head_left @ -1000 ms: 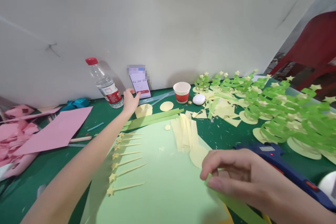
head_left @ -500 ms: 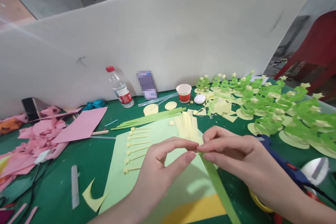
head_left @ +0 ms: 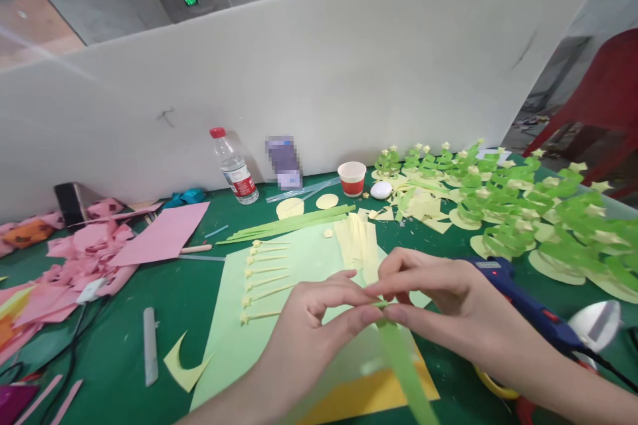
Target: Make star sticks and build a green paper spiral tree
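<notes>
Between my two hands is a long green paper strip, its upper end pinched at the fingertips and its tail hanging toward the lower edge. My left hand grips that end from the left with thumb and forefinger. From the other side, the thumb and fingers of my right hand close on the same end. Beneath them lies a pale green sheet with a yellow-orange sheet at its near edge. Several star-tipped yellow paper sticks lie in a row on it, beside a bundle of pale yellow strips.
Right: green spiral paper trees and a blue glue gun. Back: a bottle, a phone and a paper cup by the white partition. Left: pink paper, a glue stick and cables.
My fingers have shifted on the strip's end, which now folds over between my thumbs. The strip's tail has swung left, and the view has moved slightly.
</notes>
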### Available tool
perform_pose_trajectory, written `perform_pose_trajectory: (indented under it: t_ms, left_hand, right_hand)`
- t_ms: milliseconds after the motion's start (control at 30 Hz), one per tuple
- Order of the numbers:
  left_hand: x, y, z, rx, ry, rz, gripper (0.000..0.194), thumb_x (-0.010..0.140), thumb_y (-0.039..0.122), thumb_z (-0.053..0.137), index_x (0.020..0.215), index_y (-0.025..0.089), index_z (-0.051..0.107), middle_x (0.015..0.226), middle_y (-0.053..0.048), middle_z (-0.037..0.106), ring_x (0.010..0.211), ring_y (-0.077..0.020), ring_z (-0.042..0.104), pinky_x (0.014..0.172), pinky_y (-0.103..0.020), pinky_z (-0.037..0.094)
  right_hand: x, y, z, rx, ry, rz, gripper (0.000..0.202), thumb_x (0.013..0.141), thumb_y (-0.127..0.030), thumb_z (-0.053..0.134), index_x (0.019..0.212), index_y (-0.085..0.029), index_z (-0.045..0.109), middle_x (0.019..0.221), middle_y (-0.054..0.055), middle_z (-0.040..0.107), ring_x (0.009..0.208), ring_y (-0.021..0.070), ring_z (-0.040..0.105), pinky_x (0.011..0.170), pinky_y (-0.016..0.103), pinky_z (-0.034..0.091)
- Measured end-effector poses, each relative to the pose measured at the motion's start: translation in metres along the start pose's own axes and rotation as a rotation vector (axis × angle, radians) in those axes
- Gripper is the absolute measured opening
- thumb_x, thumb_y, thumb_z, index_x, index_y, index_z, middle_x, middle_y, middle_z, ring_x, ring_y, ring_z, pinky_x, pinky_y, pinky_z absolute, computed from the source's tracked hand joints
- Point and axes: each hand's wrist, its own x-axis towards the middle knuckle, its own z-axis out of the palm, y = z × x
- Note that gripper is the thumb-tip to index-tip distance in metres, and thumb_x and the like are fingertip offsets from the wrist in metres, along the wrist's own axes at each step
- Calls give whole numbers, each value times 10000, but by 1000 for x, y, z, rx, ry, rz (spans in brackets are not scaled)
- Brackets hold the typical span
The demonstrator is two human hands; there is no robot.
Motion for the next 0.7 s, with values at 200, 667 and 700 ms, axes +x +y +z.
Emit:
perform_pose_trajectory:
  t_ms: [200,667,700]
  left_hand:
    - [0,-2,-3,18,15,-46,88,712,292,637,666,302,712,708,50,720,841,-190,649,1081,-374,249]
    - [54,-21,-63,530,178,-113,201,793,300,579,647,202,676,786,10,709,803,-182,644,812,-287,474]
    - [71,-29,-78,562,284,-111,210,833,287,533,713,177,666,853,-18,696,863,-192,628,848,-319,460]
  right_hand:
    - [1,-2,1,-109,-4,14,14,686,-196,630,688,-182,630,643,-3,613,555,85,516,513,174,443]
    - [2,8,-4,-409,48,-284,163,760,-118,504,690,-194,630,771,44,680,666,115,641,534,152,507]
    - [2,10,-4,-422,28,-283,169,764,-109,498,709,-199,630,791,36,689,693,115,650,556,144,514]
